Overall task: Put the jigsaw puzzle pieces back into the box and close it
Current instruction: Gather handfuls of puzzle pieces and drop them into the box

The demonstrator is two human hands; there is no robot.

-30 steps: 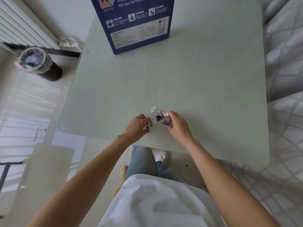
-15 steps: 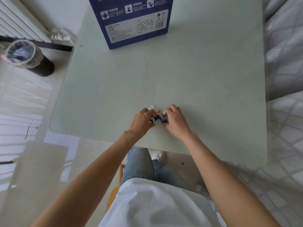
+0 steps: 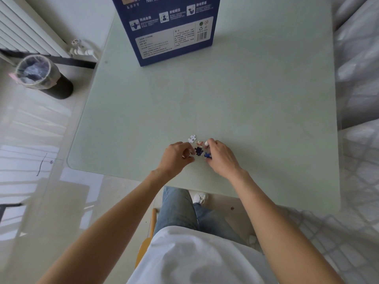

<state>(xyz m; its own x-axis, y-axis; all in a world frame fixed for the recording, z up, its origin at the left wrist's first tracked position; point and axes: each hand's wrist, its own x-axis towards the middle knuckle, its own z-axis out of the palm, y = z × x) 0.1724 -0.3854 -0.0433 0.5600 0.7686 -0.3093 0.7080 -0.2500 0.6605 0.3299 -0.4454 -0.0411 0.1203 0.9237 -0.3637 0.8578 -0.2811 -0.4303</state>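
Nearest the camera, a white shirt [image 3: 194, 257] and jeans [image 3: 178, 210] fill the bottom, with a white shoe [image 3: 200, 198] showing under the counter [image 3: 246, 103] edge and a stray piece [image 3: 232, 208] lying on the floor [image 3: 51, 201] beside it. Both forearms reach up onto the near part of the counter. The left hand [image 3: 175, 158] rests there with its fingers [image 3: 187, 153] curled in against the small cluster of pieces [image 3: 198, 150]; whether they actually pinch one cannot be told. The right hand [image 3: 220, 157] closes in from the other side, its fingers [image 3: 209, 143] curled down over the pieces, a blue piece [image 3: 207, 155] just at its thumb; a firm grip cannot be made out. A white piece [image 3: 192, 138] lies just beyond the hands, apart from both. The hands cover part of the cluster.

Past a wide stretch of bare pale-green top, the blue box [image 3: 170, 29] stands upright at the far edge, well apart from the pieces, its top cut off by the frame. On the floor to the far left stands a lined bin [image 3: 41, 75], with a radiator [image 3: 26, 31] behind it. A quilted bed [image 3: 359, 78] borders the right side.
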